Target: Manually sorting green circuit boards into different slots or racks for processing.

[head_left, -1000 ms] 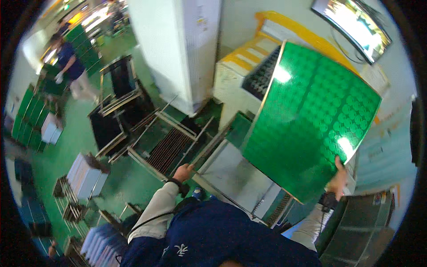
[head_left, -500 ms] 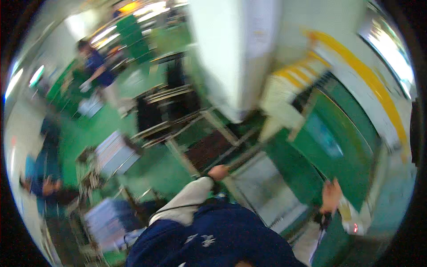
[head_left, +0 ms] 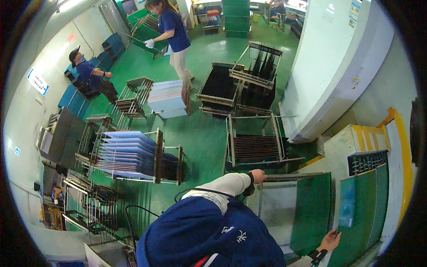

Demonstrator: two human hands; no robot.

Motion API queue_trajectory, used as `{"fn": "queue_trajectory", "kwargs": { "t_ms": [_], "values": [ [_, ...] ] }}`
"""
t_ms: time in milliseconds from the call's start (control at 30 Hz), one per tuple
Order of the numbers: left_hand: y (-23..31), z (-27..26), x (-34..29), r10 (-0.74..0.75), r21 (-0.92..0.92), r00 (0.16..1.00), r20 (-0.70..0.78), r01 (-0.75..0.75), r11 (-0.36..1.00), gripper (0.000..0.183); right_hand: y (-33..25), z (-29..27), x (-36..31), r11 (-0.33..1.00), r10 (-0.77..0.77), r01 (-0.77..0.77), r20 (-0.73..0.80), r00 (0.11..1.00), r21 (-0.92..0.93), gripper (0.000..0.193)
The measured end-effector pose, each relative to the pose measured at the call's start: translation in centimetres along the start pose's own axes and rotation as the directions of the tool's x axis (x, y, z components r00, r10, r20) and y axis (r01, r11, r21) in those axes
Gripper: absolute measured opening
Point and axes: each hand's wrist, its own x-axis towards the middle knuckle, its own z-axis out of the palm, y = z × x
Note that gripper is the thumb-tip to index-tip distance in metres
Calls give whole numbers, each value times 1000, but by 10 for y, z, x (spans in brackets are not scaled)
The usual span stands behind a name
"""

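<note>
My left hand (head_left: 258, 175) is closed on the far corner of a metal rack (head_left: 296, 176), its arm stretched out ahead of me. A pale grey board (head_left: 275, 209) and a dark green board (head_left: 312, 209) show in this rack, in front of my body. At the lower right, my right hand (head_left: 330, 240) has its fingers bent at the near left edge of another large green board (head_left: 353, 218). That board carries a pale bluish reflection and leans beside a slotted holder (head_left: 367, 162).
A tall white cabinet (head_left: 329, 66) stands ahead on the right. Metal racks with bluish boards (head_left: 126, 151) stand to the left, and dark racks (head_left: 220, 89) farther ahead. One person (head_left: 175, 33) in white gloves holds a green-board rack; another person (head_left: 91, 75) is at the far left.
The view has swung and steadied, bringing more of the left side into sight. My left hand stays at the rack's far end; my right hand stays at the green board's edge.
</note>
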Motion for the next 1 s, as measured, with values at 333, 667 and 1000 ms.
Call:
{"fn": "queue_trajectory", "kwargs": {
  "t_ms": [333,667,1000],
  "values": [
    [-37,33,20,-56,-23,998,-2,56,998,44,-6,-12,22,1000,25,-24,39,999,-17,38],
    [-6,11,-12,-203,-253,978,39,206,945,46,-10,-10,27,999,11,-12,-30,999,-38,38],
    [-45,47,33,-45,-98,999,-28,42,994,46,-14,-4,28,998,7,-8,-15,1000,-67,42]
  ]
}}
